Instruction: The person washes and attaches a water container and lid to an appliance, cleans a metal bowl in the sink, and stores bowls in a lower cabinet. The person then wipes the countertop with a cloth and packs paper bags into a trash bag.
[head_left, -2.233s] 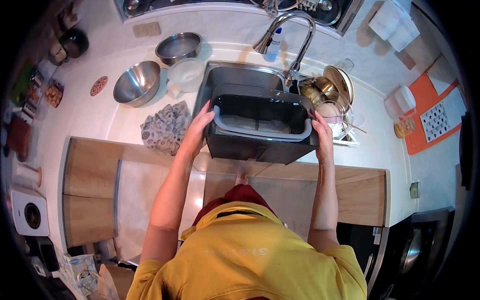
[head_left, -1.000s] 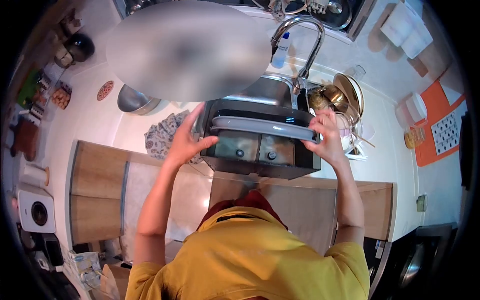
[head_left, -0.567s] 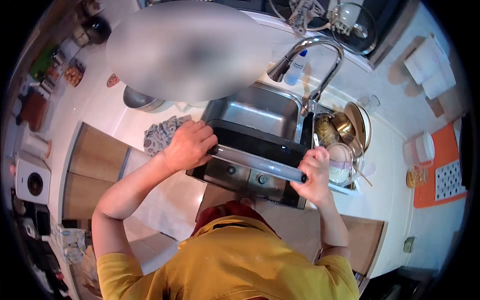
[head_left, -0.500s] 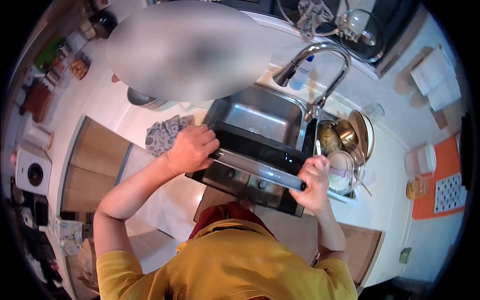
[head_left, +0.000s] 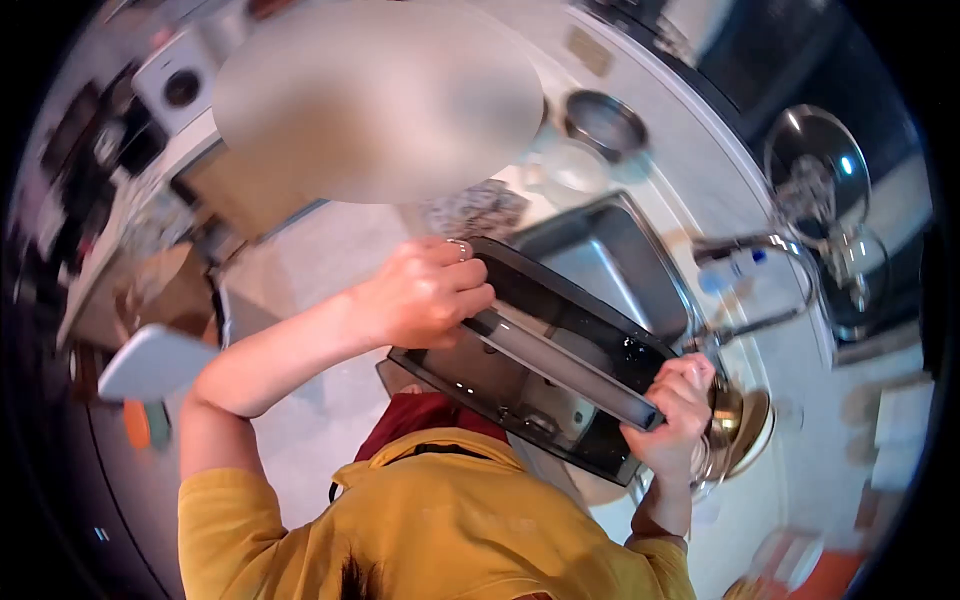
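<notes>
A dark see-through plastic bin (head_left: 560, 325) with a paler bar along its middle is held between my two hands in front of my body. My left hand (head_left: 430, 295) is closed round one end of it, near the bar. At the other end, my right hand (head_left: 672, 410) grips the bar's end and the bin's side. Small shiny drops or glints show on the dark plastic. Just beyond the bin lies the steel sink (head_left: 655, 255), partly covered by it. A patterned cloth (head_left: 475, 210) rests on the counter past my left hand.
A chrome faucet (head_left: 805, 275) stands at the sink's right, with a blue-capped bottle (head_left: 730, 270) behind it. Gold-coloured cookware (head_left: 727, 415) sits right of my right hand. A metal bowl (head_left: 605, 125) is on the far counter. A blurred oval hides the upper middle.
My view has turned left, so the sink and faucet appear further right. Both hands still hold the bin, which now looks more tilted in view and less over the sink.
</notes>
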